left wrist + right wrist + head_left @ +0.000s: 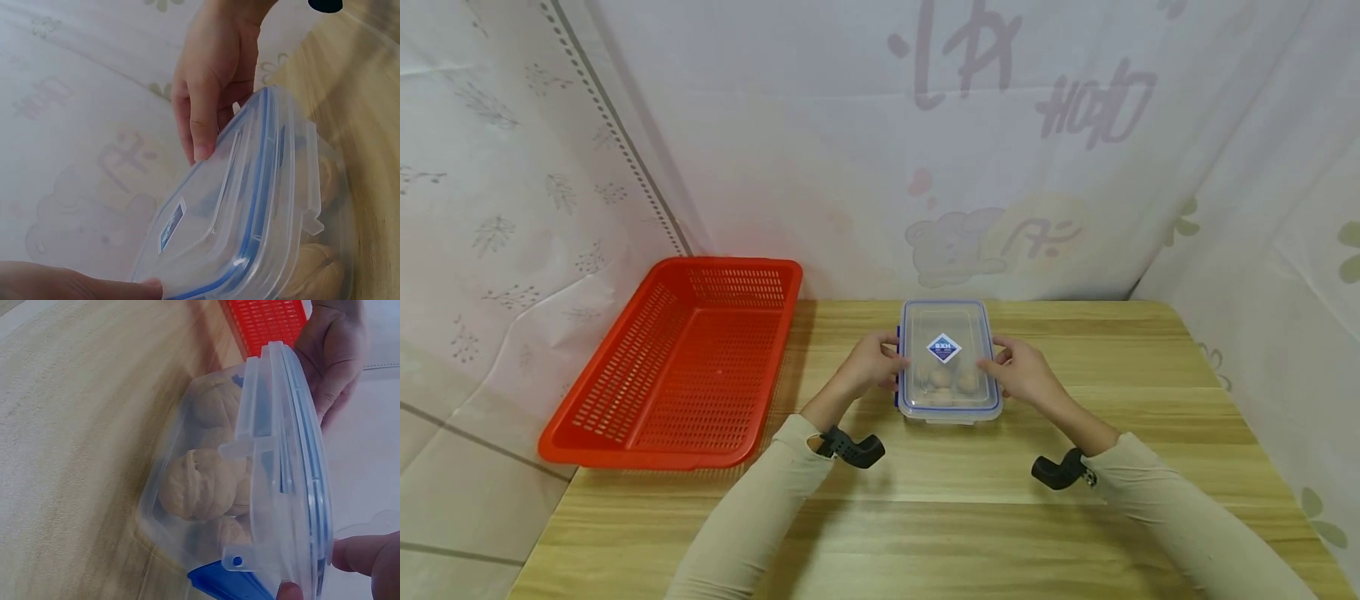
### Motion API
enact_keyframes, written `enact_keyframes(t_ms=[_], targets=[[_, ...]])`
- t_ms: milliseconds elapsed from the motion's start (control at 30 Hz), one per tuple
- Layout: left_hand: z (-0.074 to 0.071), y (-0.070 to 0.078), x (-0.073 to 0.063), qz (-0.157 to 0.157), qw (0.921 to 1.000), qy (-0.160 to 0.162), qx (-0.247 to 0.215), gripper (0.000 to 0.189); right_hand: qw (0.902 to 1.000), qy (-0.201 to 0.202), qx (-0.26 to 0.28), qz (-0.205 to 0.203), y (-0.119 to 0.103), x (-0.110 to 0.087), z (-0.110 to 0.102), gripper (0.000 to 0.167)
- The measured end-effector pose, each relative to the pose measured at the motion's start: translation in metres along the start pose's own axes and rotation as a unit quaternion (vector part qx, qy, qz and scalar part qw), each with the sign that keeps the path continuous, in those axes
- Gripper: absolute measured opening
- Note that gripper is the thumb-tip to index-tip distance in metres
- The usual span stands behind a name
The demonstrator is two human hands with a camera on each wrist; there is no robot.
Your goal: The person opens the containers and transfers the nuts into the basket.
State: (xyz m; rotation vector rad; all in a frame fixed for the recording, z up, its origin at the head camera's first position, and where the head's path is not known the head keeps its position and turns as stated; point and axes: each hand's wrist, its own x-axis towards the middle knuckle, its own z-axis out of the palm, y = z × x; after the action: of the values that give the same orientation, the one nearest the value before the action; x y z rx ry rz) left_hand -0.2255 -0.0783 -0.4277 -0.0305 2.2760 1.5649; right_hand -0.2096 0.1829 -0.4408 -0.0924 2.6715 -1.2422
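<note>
A clear plastic food container (944, 387) with a blue-edged lid (917, 321) and a diamond label stands upright on the wooden table. Several walnuts (199, 484) show through its wall. My left hand (872, 364) holds the left side, thumb over the lid's rim. On the opposite side my right hand (1024, 371) grips the container the same way, its thumb on the lid edge. The lid sits on the container. In the right wrist view a blue side latch (228, 581) sticks outward from the wall. The fingers under the rim are partly hidden.
A red plastic basket (767, 367) with slotted walls stands at the left of the wooden table (1120, 417). Printed white curtains (850, 167) hang behind the table and at both sides. Each wrist wears a black camera mount (857, 451).
</note>
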Motion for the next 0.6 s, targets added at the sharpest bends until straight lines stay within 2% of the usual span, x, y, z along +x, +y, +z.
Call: enact_keyframes(t_ms=[167, 300, 433, 600], targets=[[-0.002, 0.004, -0.001, 0.007, 1.0, 0.004, -0.002, 0.049, 0.9998, 0.011, -0.012, -0.009, -0.004, 0.0, -0.003, 0.063], [-0.009, 0.011, -0.006, 0.034, 0.9994, -0.001, -0.008, 0.058, 0.9998, 0.014, -0.008, -0.015, -0.01, -0.001, -0.009, 0.064], [-0.018, 0.02, -0.011, 0.071, 0.9973, -0.014, -0.013, 0.062, 0.9992, 0.011, 0.021, -0.031, -0.018, -0.004, -0.017, 0.068], [-0.029, 0.032, -0.017, 0.114, 0.993, -0.032, 0.008, 0.059, 0.9943, -0.013, 0.097, -0.042, -0.027, -0.005, -0.029, 0.068]])
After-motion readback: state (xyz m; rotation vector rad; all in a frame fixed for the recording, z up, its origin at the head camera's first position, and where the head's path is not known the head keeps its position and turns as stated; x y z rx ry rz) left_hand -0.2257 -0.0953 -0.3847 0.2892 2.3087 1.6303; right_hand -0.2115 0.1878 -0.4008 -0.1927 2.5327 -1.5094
